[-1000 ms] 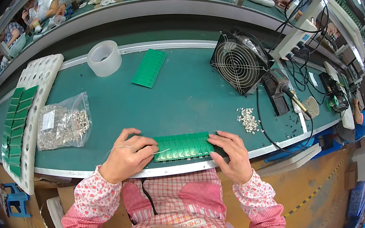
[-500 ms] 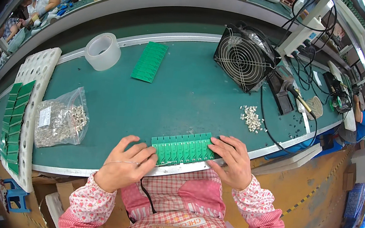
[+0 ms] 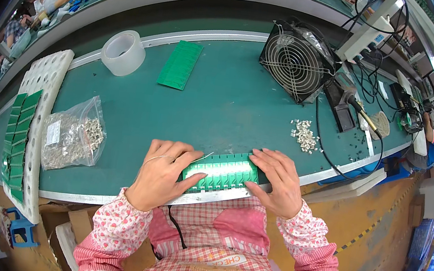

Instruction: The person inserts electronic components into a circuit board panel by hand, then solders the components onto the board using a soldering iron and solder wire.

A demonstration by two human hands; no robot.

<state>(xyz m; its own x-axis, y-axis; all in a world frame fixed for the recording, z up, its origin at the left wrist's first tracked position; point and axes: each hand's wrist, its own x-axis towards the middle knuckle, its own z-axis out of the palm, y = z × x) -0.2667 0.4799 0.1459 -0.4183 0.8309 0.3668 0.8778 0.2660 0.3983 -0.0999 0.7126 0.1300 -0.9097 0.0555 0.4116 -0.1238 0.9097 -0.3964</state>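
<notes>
A green circuit board panel [image 3: 223,173] with small metal parts along its near edge lies at the table's front edge, between my hands. My left hand [image 3: 160,174] closes on its left end, thumb over the near side. A thin silvery wire [image 3: 204,156], like solder wire, runs across the left fingers and sticks out past the index fingertip. My right hand [image 3: 280,185] grips the right end of the panel, fingers along the far corner and thumb at the near corner.
Small metal parts [image 3: 304,136] lie heaped at right, near a fan [image 3: 297,64] and a soldering iron [image 3: 365,117]. Another green panel [image 3: 180,65], a tape roll [image 3: 108,57], a bag of parts [image 3: 73,139] and a white foam rack [image 3: 34,167] with boards occupy the left.
My left hand has shifted up and turned, its thumb now over the panel's left end, and the wire's end now shows beyond the fingers. The panel tilts, catching glare. My right hand barely moved.
</notes>
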